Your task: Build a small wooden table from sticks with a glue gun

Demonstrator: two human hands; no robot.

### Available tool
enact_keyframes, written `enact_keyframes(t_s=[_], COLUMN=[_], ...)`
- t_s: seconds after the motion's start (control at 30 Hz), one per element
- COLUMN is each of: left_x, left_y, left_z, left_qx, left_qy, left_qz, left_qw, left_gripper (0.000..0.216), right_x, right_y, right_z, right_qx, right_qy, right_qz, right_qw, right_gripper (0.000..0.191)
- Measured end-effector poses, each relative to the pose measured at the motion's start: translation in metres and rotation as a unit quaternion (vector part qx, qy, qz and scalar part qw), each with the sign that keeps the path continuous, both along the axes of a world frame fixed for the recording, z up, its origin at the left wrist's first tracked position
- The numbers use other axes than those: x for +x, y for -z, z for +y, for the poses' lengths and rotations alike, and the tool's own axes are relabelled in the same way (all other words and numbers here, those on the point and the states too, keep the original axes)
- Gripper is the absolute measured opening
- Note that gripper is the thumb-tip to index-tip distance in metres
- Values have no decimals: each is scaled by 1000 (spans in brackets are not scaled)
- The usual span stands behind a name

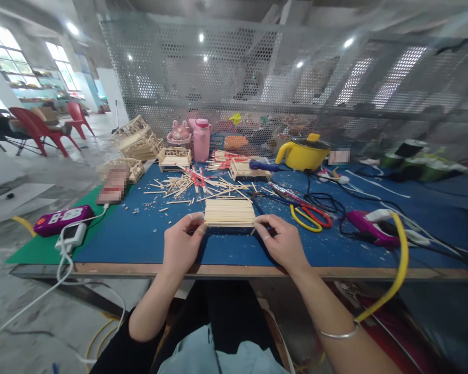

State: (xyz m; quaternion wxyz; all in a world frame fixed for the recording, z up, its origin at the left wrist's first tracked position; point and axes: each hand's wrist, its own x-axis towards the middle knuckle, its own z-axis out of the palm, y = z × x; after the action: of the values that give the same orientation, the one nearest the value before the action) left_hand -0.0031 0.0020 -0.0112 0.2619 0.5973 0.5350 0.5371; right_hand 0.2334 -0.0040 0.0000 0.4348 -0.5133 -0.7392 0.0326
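A small panel of wooden sticks [230, 212], laid side by side, is held low above the blue mat near the table's front. My left hand [184, 238] pinches its left end between thumb and fingers. At the opposite end, my right hand [281, 240] grips the same panel in a pinch. Just behind it lies a loose heap of wooden sticks [175, 186], some with red ends. A small wooden stick frame [249, 169] sits farther back, with a dark blue tool [263, 165] resting on it.
Scissors with red and yellow handles [308, 217] and black cables lie to the right. A yellow pot [308, 156] and a pink bottle [200, 140] stand at the back. Purple power strips [64, 219] flank the work area. Wooden frames [136, 140] are stacked at the left.
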Motion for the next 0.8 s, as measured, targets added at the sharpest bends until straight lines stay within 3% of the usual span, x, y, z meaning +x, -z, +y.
enact_keyframes(t_s=[0.47,0.8], left_x=[0,2], left_y=[-2,-2], left_z=[-1,0], left_qx=[23,31], left_qy=[-3,13], left_qz=[14,24], left_qw=[1000,999], left_gripper=[15,14], right_x=[-1,1], right_y=[4,5], right_z=[1,6], right_qx=[-70,-68], right_qy=[-2,11], right_qz=[29,30], right_qw=[997,997], right_gripper=[8,8])
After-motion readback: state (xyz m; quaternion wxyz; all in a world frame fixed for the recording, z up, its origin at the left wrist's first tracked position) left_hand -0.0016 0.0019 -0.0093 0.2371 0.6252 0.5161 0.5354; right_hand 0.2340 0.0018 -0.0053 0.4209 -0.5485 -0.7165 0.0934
